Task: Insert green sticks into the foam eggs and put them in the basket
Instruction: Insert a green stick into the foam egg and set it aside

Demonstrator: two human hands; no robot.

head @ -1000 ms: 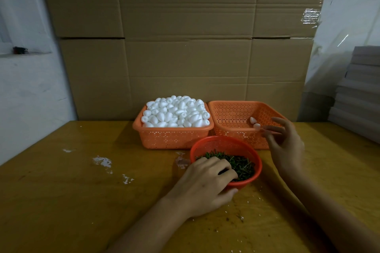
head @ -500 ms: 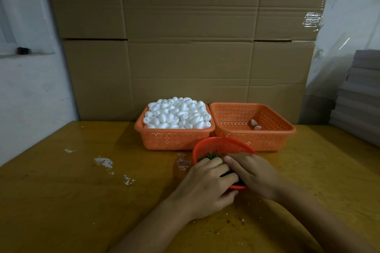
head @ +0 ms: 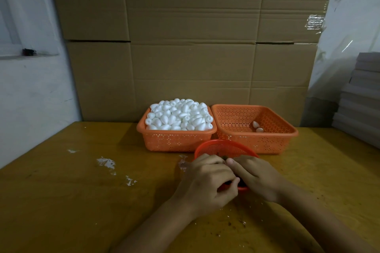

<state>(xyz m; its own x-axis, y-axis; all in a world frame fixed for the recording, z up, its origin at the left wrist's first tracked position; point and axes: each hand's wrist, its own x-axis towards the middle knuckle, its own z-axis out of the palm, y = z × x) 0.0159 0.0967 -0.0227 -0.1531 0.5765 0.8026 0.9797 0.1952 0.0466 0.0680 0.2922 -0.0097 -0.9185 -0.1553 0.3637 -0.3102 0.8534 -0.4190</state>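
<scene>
The left hand (head: pixel 207 183) lies curled over the near rim of the red bowl (head: pixel 224 144), thumb towards the right hand (head: pixel 255 176), whose fingers bend down into the bowl; the knuckles hide the fingertips, so I cannot tell whether either hand pinches a stick or only rakes among them. Only a dark scrap of the green sticks (head: pixel 224 157) shows between the two hands.

A second ago the right hand hung spread at the right basket (head: pixel 255 141), beside the two eggs (head: pixel 257 126) lying in it; it has since come back to meet the left hand at the bowl, which has not moved. I judge one egg just delivered and a new round begun at the stick-picking stage; no egg is in either hand.

The foam eggs (head: pixel 178 117) are heaped in the left basket (head: pixel 176 139), just behind the bowl on the table (head: pixel 82 191); nearly all the task remains.
</scene>
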